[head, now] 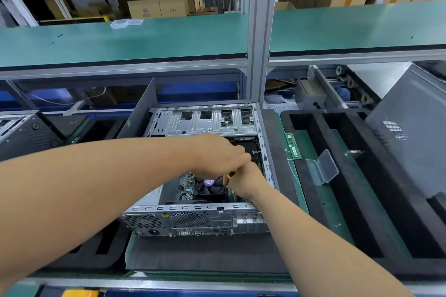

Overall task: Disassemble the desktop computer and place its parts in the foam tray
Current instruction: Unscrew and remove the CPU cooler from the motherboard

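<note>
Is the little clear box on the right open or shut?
Open. The clear box lies in the foam tray with its lid swung up.

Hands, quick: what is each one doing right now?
Left hand: fingers curled down inside the computer case; what it holds cannot be told.
Right hand: grips a yellow-and-black tool handle.

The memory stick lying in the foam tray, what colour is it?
Green, with a white label; the memory stick shows best in the head view.
</note>
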